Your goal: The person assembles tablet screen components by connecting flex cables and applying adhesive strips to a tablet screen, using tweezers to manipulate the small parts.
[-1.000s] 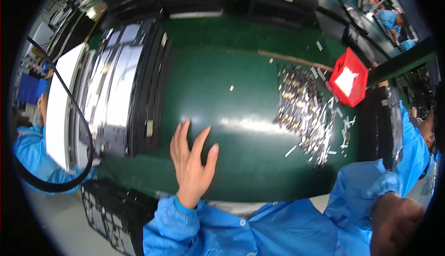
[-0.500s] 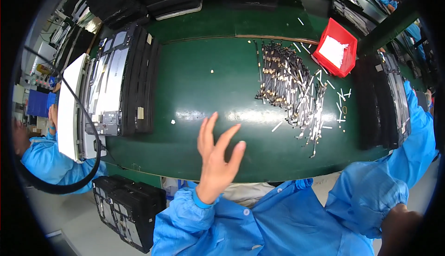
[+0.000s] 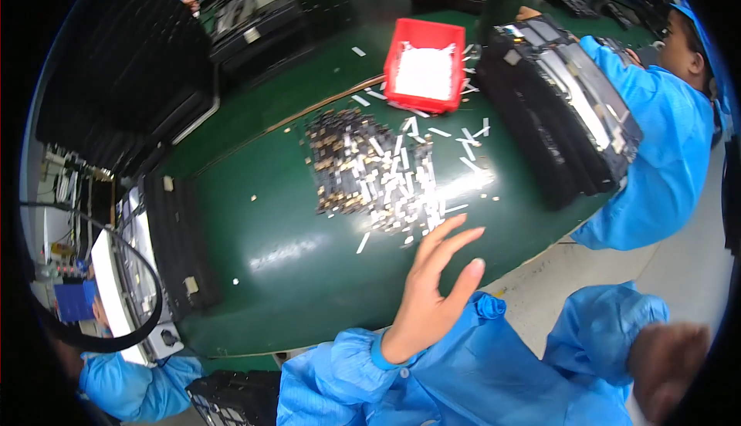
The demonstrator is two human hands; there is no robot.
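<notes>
My left hand is held above the near edge of the green table, fingers stretched and apart, with nothing in it. Just beyond its fingertips lies a heap of thin dark cable strips with white and gold-coloured ends. Narrow white strips are scattered on and beside the heap. A red bin behind them contains white pieces. Low at the right, away from the table, my right hand is smeared by motion, so its fingers and anything in them cannot be made out.
A stack of black trays with flat metallic device parts stands on the right, beside a co-worker in blue. More black trays stand at the left, near another co-worker's blue sleeve. Tall dark stacks rise at the far left.
The view has turned to the right, so the heap and red bin appear farther left. My left hand, still spread, is now closer to the heap's near end. My right hand remains low at the right.
</notes>
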